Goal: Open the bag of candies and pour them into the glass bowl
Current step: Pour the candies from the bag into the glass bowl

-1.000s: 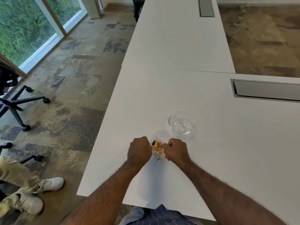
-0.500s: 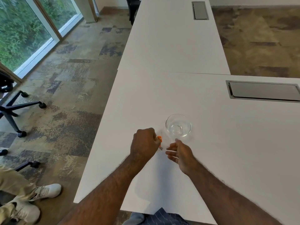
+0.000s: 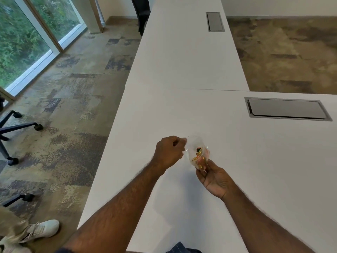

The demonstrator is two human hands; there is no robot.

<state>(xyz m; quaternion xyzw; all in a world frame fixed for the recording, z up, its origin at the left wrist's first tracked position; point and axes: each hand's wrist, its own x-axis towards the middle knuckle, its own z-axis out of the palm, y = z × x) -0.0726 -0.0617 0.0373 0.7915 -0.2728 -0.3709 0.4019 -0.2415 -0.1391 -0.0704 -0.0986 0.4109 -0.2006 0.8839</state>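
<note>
The clear glass bowl point(image 3: 193, 138) stands on the white table point(image 3: 182, 110), just beyond my hands. A small clear bag of candies point(image 3: 200, 160), with orange, gold and dark pieces showing, is held tilted over the bowl's near side. My right hand point(image 3: 216, 178) is palm up below the bag, its fingertips pinching the lower end. At the bowl's left rim my left hand point(image 3: 168, 152) is curled shut, pinching what looks like the bag's upper edge. I cannot tell which candies lie in the bowl and which are in the bag.
A grey cable hatch point(image 3: 288, 110) is set into the table at the right, another hatch point(image 3: 215, 21) far back. The table's left edge drops to carpet. Office chair bases point(image 3: 16, 128) and another person's white shoe point(image 3: 42, 228) are at the left.
My right hand, open half a second ago, has taken hold of the bag's lower end. Both hands have carried the bag from in front of the bowl to over it.
</note>
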